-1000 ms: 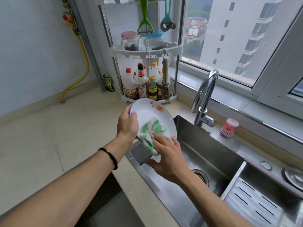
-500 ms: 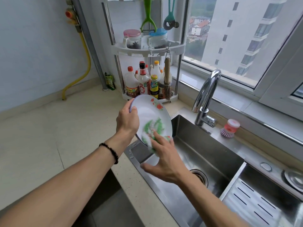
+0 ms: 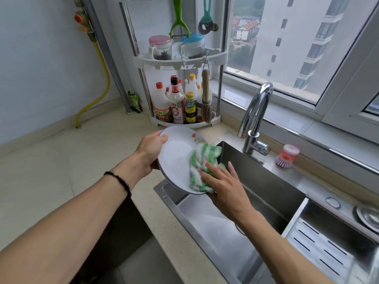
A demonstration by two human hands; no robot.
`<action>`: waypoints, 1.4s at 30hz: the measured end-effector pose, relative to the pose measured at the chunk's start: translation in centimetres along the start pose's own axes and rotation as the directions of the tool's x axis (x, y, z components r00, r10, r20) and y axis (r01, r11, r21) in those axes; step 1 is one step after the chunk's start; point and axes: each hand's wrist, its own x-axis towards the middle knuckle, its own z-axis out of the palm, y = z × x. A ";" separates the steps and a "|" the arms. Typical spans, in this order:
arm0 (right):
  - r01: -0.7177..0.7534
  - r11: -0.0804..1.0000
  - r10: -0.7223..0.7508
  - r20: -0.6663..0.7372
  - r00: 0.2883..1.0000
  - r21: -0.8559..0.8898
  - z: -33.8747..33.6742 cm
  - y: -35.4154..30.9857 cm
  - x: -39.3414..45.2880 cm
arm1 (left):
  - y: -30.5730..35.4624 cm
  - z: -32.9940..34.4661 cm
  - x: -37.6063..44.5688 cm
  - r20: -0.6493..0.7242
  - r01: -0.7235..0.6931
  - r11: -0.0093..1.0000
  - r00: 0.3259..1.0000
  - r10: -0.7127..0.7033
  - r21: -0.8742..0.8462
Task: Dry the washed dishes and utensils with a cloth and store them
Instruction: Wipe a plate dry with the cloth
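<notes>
Bright, even daylight throughout — source is the window [image 3: 287,48] at upper right. Soft, diffuse; no hard shadows on the counter [image 3: 61,171]. Faint shading under the forearms and beneath the plate [image 3: 176,158]. Specular glare on the chrome faucet [image 3: 256,111] and a pale sheen across the sink [image 3: 215,232] floor. Outdoor buildings slightly hazy, not blown out. Strong wide-angle distortion — window frame and rack [image 3: 180,62] posts bow toward the edges. Focus acceptable centre-frame; mild softness and compression smear in forearms at bottom corners.
</notes>
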 end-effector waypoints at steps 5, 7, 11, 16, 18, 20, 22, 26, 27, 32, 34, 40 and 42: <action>-0.037 0.991 0.021 -0.121 0.992 -0.132 0.0 -0.5 1.2 | -0.6 0.6 -0.8 -0.016 0.062 0.987 0.998 -0.065 -0.151; -0.108 0.989 0.088 -0.181 0.979 -0.104 0.0 -2.0 2.1 | -1.7 2.2 -1.4 -0.046 -0.019 0.978 0.999 0.009 -0.206; -0.107 0.993 0.115 -0.234 0.965 0.049 -0.1 -5.2 3.1 | -3.2 4.3 -1.7 -0.386 -0.205 0.956 0.916 0.113 -0.208; -0.048 0.975 -0.010 0.262 0.965 0.216 -1.6 -3.8 1.8 | -2.9 2.0 -0.9 -0.347 -0.298 0.954 0.897 0.276 -0.012; -0.115 0.970 0.042 0.316 0.948 0.216 -2.4 -2.5 2.3 | -2.5 1.9 -1.0 -0.331 -0.339 0.940 0.882 0.335 0.047; -0.173 0.954 0.088 0.321 0.943 0.247 -2.7 -3.4 2.4 | -2.3 2.1 -1.0 -0.367 -0.346 0.935 0.862 0.350 0.079; -0.117 0.946 0.020 0.307 0.951 0.301 -2.8 -4.8 1.9 | -2.2 1.9 -0.6 -0.391 -0.342 0.938 0.856 0.337 0.059; -0.244 0.920 0.121 0.370 0.921 0.308 -2.7 -3.9 2.6 | -2.2 1.9 -0.6 -0.361 -0.324 0.940 0.868 0.340 0.106; -0.280 0.917 0.168 0.361 0.917 0.283 -2.4 -3.9 2.9 | -2.2 2.0 -0.6 -0.375 -0.313 0.945 0.868 0.327 0.100; -0.164 0.908 0.031 0.327 0.944 0.386 -1.3 -5.5 1.2 | -2.1 0.9 -0.7 -0.306 -0.301 0.951 0.901 0.308 0.071; -0.151 0.952 0.050 0.352 0.935 0.266 -1.4 -3.6 1.1 | -2.0 0.0 -0.9 -0.228 -0.300 0.950 0.922 0.312 0.086; -0.054 0.996 0.075 0.319 0.945 -0.075 -2.2 -0.3 5.2 | -3.0 -0.2 -1.0 0.058 -0.114 0.993 0.992 0.115 -0.020; -0.017 0.996 0.045 0.325 0.945 -0.089 -2.6 -0.1 6.3 | -3.1 0.2 -1.1 0.056 -0.114 0.992 0.992 0.117 -0.063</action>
